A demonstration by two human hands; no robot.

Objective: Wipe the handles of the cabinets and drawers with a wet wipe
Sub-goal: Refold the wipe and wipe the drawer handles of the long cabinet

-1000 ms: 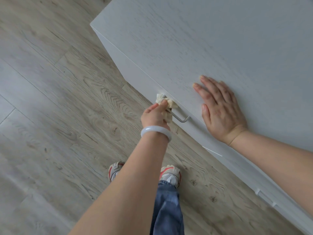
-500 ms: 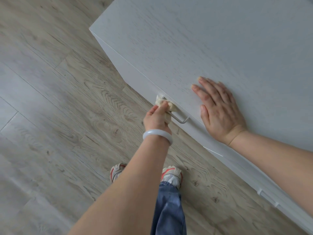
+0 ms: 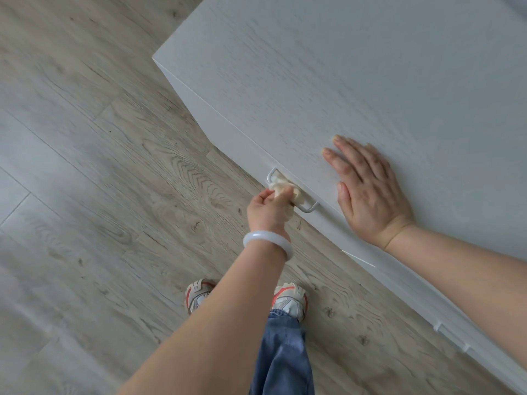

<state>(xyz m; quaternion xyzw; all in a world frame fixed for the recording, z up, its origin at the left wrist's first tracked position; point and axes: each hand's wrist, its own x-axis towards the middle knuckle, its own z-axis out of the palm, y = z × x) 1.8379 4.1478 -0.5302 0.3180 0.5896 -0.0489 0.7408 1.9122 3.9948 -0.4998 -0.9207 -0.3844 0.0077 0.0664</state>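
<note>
L hand (image 3: 268,210) grips wipe (image 3: 285,189) on handle (image 3: 306,208); R hand (image 3: 368,195) flat.

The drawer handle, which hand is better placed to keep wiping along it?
The left hand. It already grips the wet wipe, bunched around the middle of the handle. The right hand lies flat on the cabinet top, holding nothing, probably bracing.

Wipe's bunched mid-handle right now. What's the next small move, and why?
Probably slide the wet wipe along the bar toward the handle's lower-right bend. The left hand pinches the wipe around the bar's middle, and the stretch toward that bend is bare, as is the upper-left bend. The right hand lies flat on the cabinet top, steadying.
</note>
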